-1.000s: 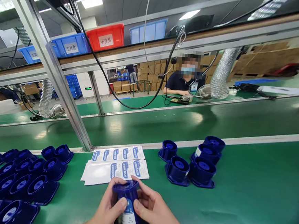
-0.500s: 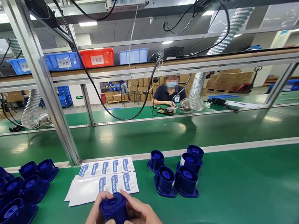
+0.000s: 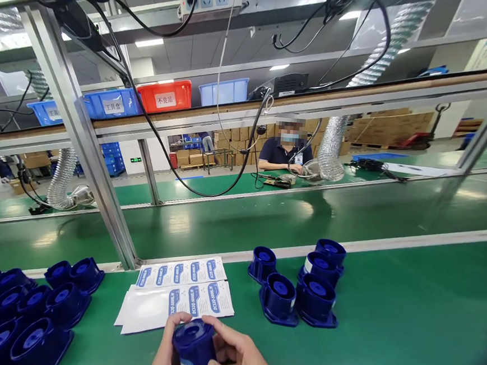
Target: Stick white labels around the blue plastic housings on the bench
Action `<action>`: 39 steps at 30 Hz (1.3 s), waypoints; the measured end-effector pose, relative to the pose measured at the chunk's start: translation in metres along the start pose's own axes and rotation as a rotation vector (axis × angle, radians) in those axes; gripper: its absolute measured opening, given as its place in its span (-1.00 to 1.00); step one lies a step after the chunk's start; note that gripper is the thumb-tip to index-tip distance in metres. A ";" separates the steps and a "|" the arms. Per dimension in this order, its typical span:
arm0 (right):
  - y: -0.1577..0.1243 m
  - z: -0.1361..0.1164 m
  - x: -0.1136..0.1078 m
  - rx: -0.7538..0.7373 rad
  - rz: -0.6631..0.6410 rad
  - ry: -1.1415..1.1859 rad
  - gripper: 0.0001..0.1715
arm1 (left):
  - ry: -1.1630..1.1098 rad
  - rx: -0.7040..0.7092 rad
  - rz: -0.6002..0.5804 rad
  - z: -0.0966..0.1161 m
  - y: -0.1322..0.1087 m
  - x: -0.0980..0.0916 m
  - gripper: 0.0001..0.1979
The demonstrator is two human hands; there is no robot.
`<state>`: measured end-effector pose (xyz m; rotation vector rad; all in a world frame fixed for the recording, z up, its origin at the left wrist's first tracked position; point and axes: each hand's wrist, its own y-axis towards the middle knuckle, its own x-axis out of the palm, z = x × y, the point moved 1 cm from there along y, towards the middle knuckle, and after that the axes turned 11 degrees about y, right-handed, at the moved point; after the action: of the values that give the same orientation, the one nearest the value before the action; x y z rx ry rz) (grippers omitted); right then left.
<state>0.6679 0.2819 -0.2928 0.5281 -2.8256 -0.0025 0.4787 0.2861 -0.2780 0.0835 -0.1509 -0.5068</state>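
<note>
Between my two hands, low in the middle of the view, is a dark blue round plastic housing with a blue and white printed label on its near side. My left hand wraps its left side, and my right hand grips it from the right, thumb at the label's edge. Just beyond lie sheets of printed labels, partly peeled down to white backing. Several similar blue housings stand in a group to the right. Many more housings are gathered at the left.
A metal post rises behind the sheets. The overhead shelf carries a red bin, blue bins and a hanging black cable. Across the green conveyor belt, a masked person sits at another bench.
The housing has turned in my hands, so its printed label now faces me. The whole scene has shifted slightly rightward in the view.
</note>
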 end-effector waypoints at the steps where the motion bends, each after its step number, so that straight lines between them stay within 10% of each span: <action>1: -0.001 -0.005 0.001 -0.010 0.006 -0.013 0.00 | 0.016 0.000 -0.011 0.000 -0.001 0.000 -0.07; 10: 0.000 -0.027 0.009 0.058 -0.004 0.062 0.05 | 0.403 -0.032 -0.012 0.004 -0.013 -0.007 0.30; 20: 0.006 -0.022 -0.001 0.078 -0.026 0.231 -0.08 | 0.215 0.067 -0.082 0.010 -0.010 -0.008 0.50; 28: 0.002 -0.028 0.002 0.090 -0.039 0.162 -0.04 | 0.198 0.058 -0.072 0.015 -0.010 -0.017 -0.16; 39: -0.001 -0.024 0.012 0.036 0.024 -0.003 0.10 | 0.358 -0.028 -0.066 0.011 -0.018 -0.009 -0.02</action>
<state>0.6634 0.2781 -0.2668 0.5019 -2.8399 0.0518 0.4604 0.2745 -0.2701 0.1509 0.2092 -0.5516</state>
